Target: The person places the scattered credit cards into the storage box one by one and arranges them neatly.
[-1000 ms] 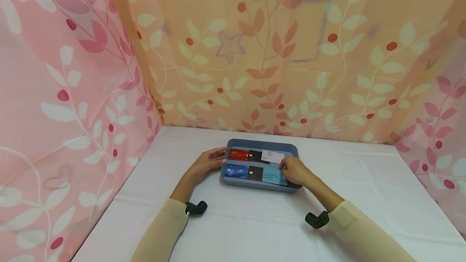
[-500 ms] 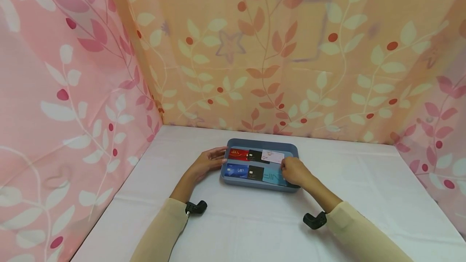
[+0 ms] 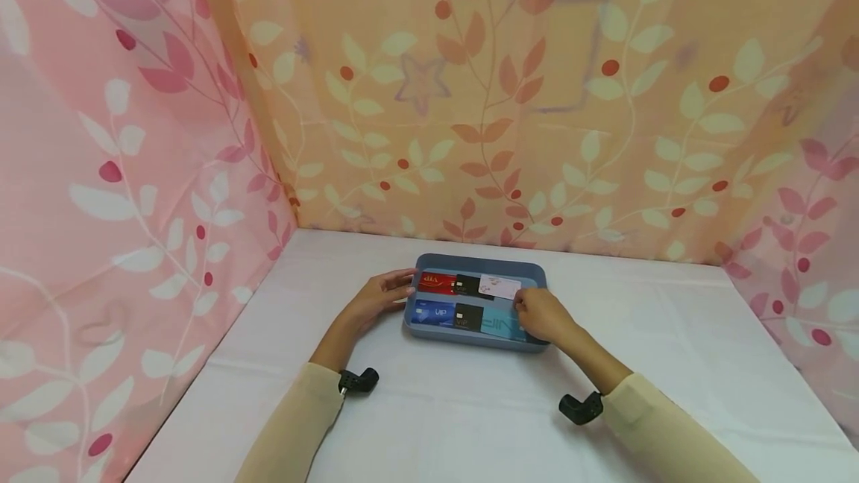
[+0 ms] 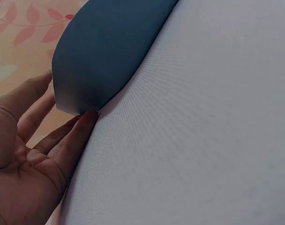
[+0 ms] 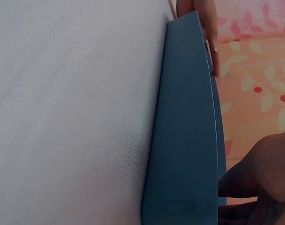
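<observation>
A blue-grey tray lies on the white surface, with two rows of cards in it. The far row has a red VIP card, a black card and a pale floral card. In the near row lie a blue VIP card, a black VIP card and a light blue card. My right hand holds the light blue card's right end with curled fingers; their tips are hidden. My left hand rests its extended fingers against the tray's left end, also seen in the left wrist view.
White cloth covers the surface around the tray. A leaf-patterned curtain stands close behind it, and a pink one borders the left side. Black wrist cameras sit on both forearms.
The light blue card and my right hand have shifted slightly, and the glare on the card has changed. My left hand and the tray stay in place; the head view has moved slightly.
</observation>
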Available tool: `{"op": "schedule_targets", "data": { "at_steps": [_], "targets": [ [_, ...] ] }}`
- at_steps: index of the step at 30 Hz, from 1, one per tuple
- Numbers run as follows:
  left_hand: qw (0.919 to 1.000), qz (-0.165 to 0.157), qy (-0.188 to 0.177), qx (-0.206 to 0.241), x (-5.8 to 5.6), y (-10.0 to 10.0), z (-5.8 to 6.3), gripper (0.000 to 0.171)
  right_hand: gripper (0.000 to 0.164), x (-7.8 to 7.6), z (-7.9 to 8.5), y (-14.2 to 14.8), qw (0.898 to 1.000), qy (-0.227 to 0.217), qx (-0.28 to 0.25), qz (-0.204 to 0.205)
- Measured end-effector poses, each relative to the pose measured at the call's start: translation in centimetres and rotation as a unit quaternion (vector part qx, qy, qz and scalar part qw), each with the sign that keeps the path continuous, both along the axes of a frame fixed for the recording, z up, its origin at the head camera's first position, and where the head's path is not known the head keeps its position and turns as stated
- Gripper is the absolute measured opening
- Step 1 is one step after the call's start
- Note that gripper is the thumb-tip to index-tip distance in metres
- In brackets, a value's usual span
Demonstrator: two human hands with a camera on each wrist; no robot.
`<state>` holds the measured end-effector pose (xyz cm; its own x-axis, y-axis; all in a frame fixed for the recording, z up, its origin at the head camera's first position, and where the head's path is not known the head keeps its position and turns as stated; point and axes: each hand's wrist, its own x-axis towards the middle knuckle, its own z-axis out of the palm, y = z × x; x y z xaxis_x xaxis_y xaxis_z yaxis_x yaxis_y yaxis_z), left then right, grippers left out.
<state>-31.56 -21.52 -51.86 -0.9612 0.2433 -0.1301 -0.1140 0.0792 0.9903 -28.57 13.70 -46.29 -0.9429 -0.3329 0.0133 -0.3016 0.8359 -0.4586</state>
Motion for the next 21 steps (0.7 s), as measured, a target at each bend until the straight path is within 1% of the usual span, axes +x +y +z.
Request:
{"op": "schedule_targets", "data": {
  "at_steps": [3, 6, 9, 12, 14, 18, 19, 21],
  "targets": [
    [1.0000, -0.008, 0.003, -0.004, -0.2, -0.2, 0.3, 0.050, 0.022, 0.2, 0.4, 0.1, 1.000, 0.013, -0.004, 0.007],
    [0.9997, -0.020, 0.012, -0.011, -0.1, -0.6, 0.8, 0.049, 0.021, 0.5, 0.9, 0.2, 0.999, 0.034, -0.012, 0.018],
    [0.9986, -0.034, 0.027, -0.030, 0.2, -1.4, 1.6, 0.050, 0.019, 0.9, 1.8, 0.1, 0.998, 0.055, -0.025, 0.029],
    [0.9956, -0.050, 0.048, -0.064, 0.3, -2.3, 2.9, 0.053, 0.018, 1.1, 3.2, 0.3, 0.996, 0.074, -0.033, 0.029],
    [0.9920, -0.058, 0.067, -0.091, 0.2, -3.0, 3.8, 0.054, 0.022, 1.1, 4.2, 0.7, 0.996, 0.080, -0.033, 0.024],
    [0.9813, -0.046, 0.117, -0.146, -0.1, -4.6, 5.9, 0.054, 0.040, 0.8, 6.1, 1.8, 0.996, 0.082, -0.021, 0.002],
    [0.9762, -0.041, 0.137, -0.163, -0.2, -4.9, 6.4, 0.054, 0.046, 0.7, 6.5, 2.2, 0.996, 0.083, -0.014, -0.003],
    [0.9635, -0.034, 0.174, -0.201, -0.4, -5.5, 7.3, 0.054, 0.057, 0.6, 7.2, 3.1, 0.996, 0.086, 0.000, -0.018]
  ]
}}
